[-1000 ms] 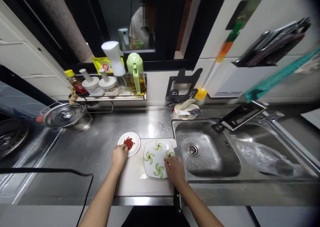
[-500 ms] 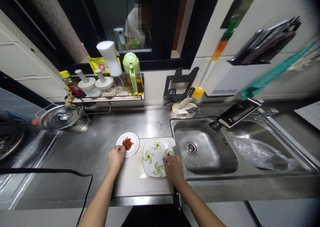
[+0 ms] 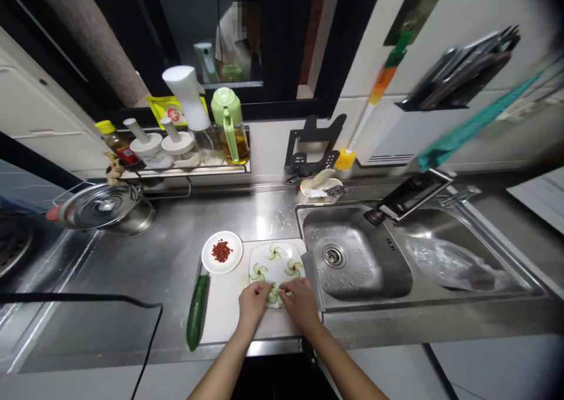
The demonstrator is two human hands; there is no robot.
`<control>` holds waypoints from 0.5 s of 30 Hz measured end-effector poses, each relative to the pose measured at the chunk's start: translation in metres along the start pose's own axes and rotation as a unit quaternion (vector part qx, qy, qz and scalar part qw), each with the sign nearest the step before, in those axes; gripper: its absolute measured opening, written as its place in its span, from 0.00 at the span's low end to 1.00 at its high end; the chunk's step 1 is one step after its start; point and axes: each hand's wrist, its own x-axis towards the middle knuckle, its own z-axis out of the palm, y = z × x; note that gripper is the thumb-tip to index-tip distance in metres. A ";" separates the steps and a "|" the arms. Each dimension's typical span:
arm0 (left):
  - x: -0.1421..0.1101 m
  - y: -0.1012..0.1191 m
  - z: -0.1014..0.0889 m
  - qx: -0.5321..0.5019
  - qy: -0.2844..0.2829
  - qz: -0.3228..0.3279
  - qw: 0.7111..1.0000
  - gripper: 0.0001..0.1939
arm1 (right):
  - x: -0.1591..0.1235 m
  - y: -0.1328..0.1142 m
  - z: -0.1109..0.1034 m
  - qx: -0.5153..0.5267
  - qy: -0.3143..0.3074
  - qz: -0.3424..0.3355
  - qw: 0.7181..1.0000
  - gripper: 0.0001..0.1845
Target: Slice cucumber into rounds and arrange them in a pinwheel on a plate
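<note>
A square white plate [image 3: 276, 260] with green cucumber-slice pinwheels lies on a white cutting board [image 3: 224, 318]. My left hand [image 3: 252, 303] and my right hand [image 3: 299, 301] meet over the plate's near edge, fingertips pinched close together at the nearest pinwheel; what they hold is too small to make out. A small round dish [image 3: 222, 252] of chopped red bits sits left of the plate. A whole cucumber [image 3: 197, 311] lies along the board's left edge.
A steel sink [image 3: 352, 259] with a black faucet [image 3: 408, 195] lies right of the board. A rack of bottles and jars [image 3: 185, 144] stands at the back wall. A pot with lid [image 3: 102, 207] sits at the left, and a black cable [image 3: 88, 300] crosses the counter.
My left hand has left the red-bits dish and come across to the plate's near edge beside my right hand, which shifted slightly nearer. The cucumber is now uncovered.
</note>
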 end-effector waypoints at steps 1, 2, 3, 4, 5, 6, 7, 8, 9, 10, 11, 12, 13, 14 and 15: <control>-0.003 0.000 0.003 0.001 -0.005 -0.003 1.000 0.17 | -0.002 0.000 0.000 -0.003 -0.002 0.001 1.000 0.08; -0.005 0.001 0.006 0.004 -0.008 -0.005 1.000 0.17 | -0.003 -0.001 0.000 -0.007 -0.003 0.003 1.000 0.07; -0.007 0.001 0.008 0.007 -0.011 -0.006 1.000 0.17 | -0.004 -0.001 -0.001 -0.008 -0.005 0.005 1.000 0.07; -0.009 0.001 0.009 0.013 -0.013 -0.006 1.000 0.17 | -0.005 -0.001 -0.001 -0.008 -0.006 0.008 1.000 0.06; -0.010 0.001 0.010 0.021 -0.013 -0.006 1.000 0.17 | -0.006 -0.001 -0.001 -0.006 -0.007 0.012 1.000 0.06; -0.010 0.000 0.011 0.029 -0.013 -0.005 0.999 0.18 | -0.007 -0.002 -0.001 -0.004 -0.008 0.015 1.000 0.05; -0.011 0.000 0.011 0.037 -0.013 -0.003 0.999 0.18 | -0.007 -0.002 -0.001 -0.002 -0.009 0.019 1.000 0.05; -0.011 0.000 0.012 0.043 -0.014 -0.002 0.999 0.18 | -0.007 -0.002 -0.001 -0.001 -0.010 0.022 1.000 0.05; -0.011 -0.001 0.012 0.050 -0.015 -0.001 0.999 0.18 | -0.007 -0.002 -0.001 -0.001 -0.010 0.023 1.000 0.05; -0.011 -0.001 0.012 0.057 -0.016 0.000 0.998 0.18 | -0.007 -0.002 -0.001 -0.001 -0.011 0.022 1.000 0.05; -0.011 -0.001 0.012 0.063 -0.017 0.000 0.998 0.18 | -0.007 -0.002 0.000 -0.003 -0.012 0.021 1.000 0.06; -0.011 -0.001 0.012 0.071 -0.019 0.001 0.997 0.18 | -0.006 -0.002 0.000 -0.006 -0.013 0.020 1.000 0.06; -0.012 -0.001 0.011 0.079 -0.020 0.003 0.997 0.18 | -0.006 -0.002 0.000 -0.011 -0.016 0.019 1.000 0.06; -0.012 0.000 0.010 0.089 -0.023 0.008 0.996 0.18 | -0.006 -0.002 0.001 -0.018 -0.020 0.020 0.999 0.07; -0.012 0.000 0.009 0.097 -0.028 0.015 0.995 0.18 | -0.006 -0.001 0.001 -0.026 -0.026 0.021 0.999 0.07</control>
